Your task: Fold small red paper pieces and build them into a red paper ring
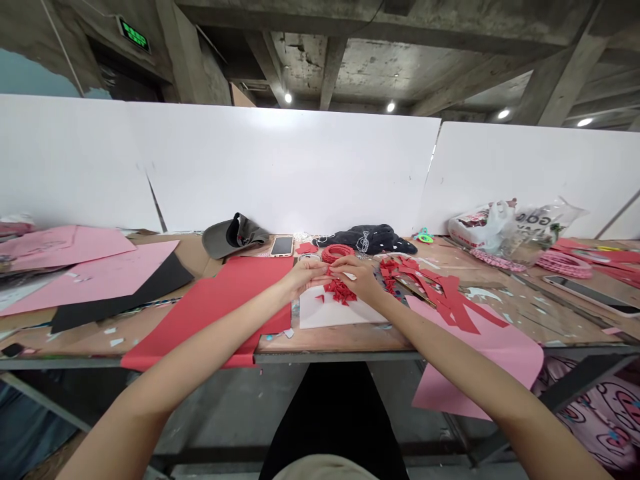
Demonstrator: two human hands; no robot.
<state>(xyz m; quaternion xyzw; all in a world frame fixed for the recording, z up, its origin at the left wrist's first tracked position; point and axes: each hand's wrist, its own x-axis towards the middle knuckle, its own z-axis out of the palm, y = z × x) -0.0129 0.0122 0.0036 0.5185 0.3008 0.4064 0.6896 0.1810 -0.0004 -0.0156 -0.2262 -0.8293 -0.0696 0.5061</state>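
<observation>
My left hand (306, 275) and my right hand (359, 277) meet over a white sheet (315, 317) near the middle of the table. Between their pinched fingertips is a small piece of red paper (330, 269), partly hidden by the fingers. Just below lies a heap of small folded red paper pieces (341, 292) on the white sheet. Behind the fingers sits a red ring-shaped coil (337, 252). Right of my right hand are more red bits (389, 272) and long red paper strips (453, 303).
Large red paper (210, 300) lies on the left, overhanging the front edge. Pink sheet (480, 340) hangs over the edge at right. Around them are a cap (233, 237), a phone (283, 246), dark cloth (373, 239), plastic bags (487, 223) and another phone (593, 295). A white partition (290, 167) stands behind.
</observation>
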